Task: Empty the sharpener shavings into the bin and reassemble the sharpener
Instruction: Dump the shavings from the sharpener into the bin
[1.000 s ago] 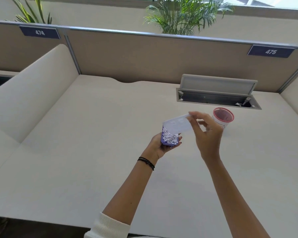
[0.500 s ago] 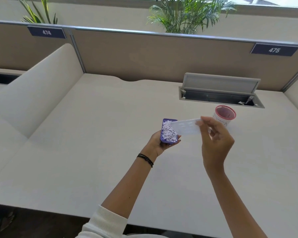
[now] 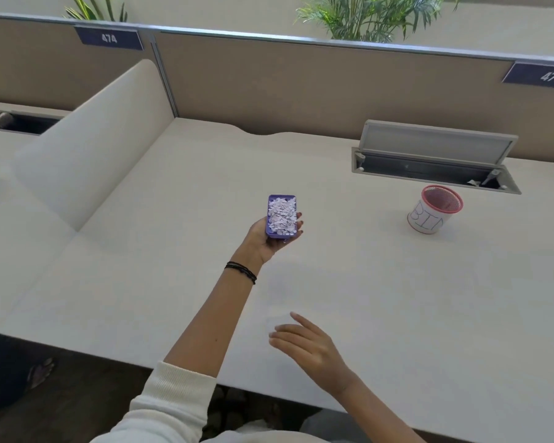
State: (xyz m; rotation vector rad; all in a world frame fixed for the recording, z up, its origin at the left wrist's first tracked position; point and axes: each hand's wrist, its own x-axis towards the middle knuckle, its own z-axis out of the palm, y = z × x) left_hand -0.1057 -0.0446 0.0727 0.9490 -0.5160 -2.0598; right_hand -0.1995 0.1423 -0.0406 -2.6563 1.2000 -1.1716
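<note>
Purple and open-topped, the sharpener tray (image 3: pixel 281 216) heaped with pale shavings (image 3: pixel 282 215) sits level in the left hand (image 3: pixel 271 236), whose grip wraps its near end above the white surface (image 3: pixel 397 298). Near the front edge, the right hand (image 3: pixel 304 342) rests with fingers loosely spread on a faint translucent lid (image 3: pixel 277 321) (barely visible against the surface). Well apart to the right stands the pink-rimmed bin (image 3: pixel 435 209), upright, just beside the open cable hatch (image 3: pixel 429 161).

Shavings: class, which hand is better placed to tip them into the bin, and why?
Left. The left hand already holds the open tray of shavings, facing up. The right hand is low near the desk edge, farther from the bin.
</note>
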